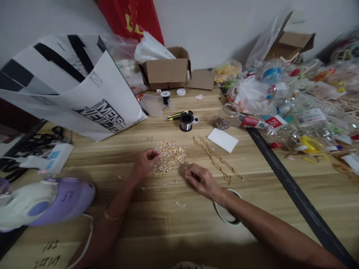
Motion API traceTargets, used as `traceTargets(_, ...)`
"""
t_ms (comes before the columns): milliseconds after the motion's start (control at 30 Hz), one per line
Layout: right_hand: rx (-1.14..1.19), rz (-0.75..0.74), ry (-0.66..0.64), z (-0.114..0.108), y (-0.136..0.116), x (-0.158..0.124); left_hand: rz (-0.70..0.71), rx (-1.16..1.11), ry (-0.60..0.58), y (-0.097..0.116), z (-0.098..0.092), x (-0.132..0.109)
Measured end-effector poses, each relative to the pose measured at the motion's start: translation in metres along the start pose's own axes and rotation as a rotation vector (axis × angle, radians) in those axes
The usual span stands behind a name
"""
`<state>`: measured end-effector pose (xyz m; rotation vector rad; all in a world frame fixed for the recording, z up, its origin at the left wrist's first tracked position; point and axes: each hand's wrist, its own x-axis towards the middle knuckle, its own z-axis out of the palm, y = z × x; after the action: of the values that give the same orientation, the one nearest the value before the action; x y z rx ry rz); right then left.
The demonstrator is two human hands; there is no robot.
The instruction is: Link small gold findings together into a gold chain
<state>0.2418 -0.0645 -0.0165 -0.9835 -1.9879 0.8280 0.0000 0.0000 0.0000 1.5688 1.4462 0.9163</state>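
A loose pile of small gold and clear beads on metal pins (170, 156) lies on the wooden table. At its left edge is my left hand (146, 163), thumb and fingers pinched together; what they hold, if anything, is too small to make out. My right hand (200, 180) rests to the right of the pile with its fingers closed. A thin silvery beaded chain (165, 184) runs across the table and its right end reaches these fingertips. Below it sits a small clump of chain pieces (178, 204). Two gold beaded chains (214, 161) lie stretched out to the right.
Behind the beads stand a wire spool (186, 122), a yellow utility knife (178, 115) and a dark thread spool (165, 98). A white pad (223, 140) lies right. Tape roll (224, 216) sits under my right forearm. Paper bag (112, 101) and purple appliance (73, 200) stand left; plastic bottles (308, 112) crowd the right.
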Motion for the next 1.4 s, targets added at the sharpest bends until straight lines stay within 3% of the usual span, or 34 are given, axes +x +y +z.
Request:
traceTargets(300,-0.015,0.007,-0.002,-0.001,-0.001,0.000,-0.019,-0.041,-0.187,0.013,0.006,-0.007)
traceTargets(500,0.008,-0.019,0.010,-0.001,0.000,0.001,0.167,0.258,-0.302,0.024,0.017,-0.018)
traceTargets(633,0.008,-0.014,0.008,-0.001,0.000,0.000,0.340,0.470,-0.304,0.032,0.020,-0.022)
traceTargets(767,0.015,-0.030,0.016,-0.002,-0.001,0.000,0.411,0.528,-0.296,0.033,0.021,-0.023)
traceTargets(1400,0.021,-0.032,0.015,-0.003,0.001,0.000,0.281,0.352,-0.283,0.031,0.022,-0.019)
